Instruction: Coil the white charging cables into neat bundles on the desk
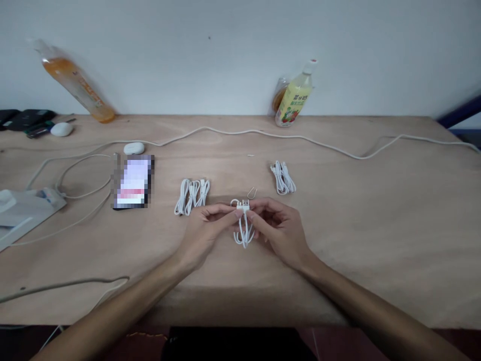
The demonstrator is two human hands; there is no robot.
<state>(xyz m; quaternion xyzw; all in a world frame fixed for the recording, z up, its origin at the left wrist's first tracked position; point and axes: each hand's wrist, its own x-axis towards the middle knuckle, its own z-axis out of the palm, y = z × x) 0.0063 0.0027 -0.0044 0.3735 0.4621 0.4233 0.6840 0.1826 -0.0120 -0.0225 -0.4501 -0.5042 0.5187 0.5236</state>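
Observation:
A looped white cable (245,230) hangs between my two hands, its metal plug ends upright near the fingertips. My left hand (210,228) pinches it from the left with thumb and fingers. From the right, my right hand (280,228) grips the same cable near the plugs. Beyond my fingers a small bent wire tie (252,192) lies on the table. Several bundled white cables (192,196) lie just past my left hand. Another white cable bundle (283,177) rests beyond my right hand.
A phone (133,181) and a white earbud case (134,148) are at the left. A long white cord (255,132) crosses the wooden table (376,225). By the wall stand an orange bottle (80,90) and a yellow bottle (295,98). A white bag (26,210) lies far left.

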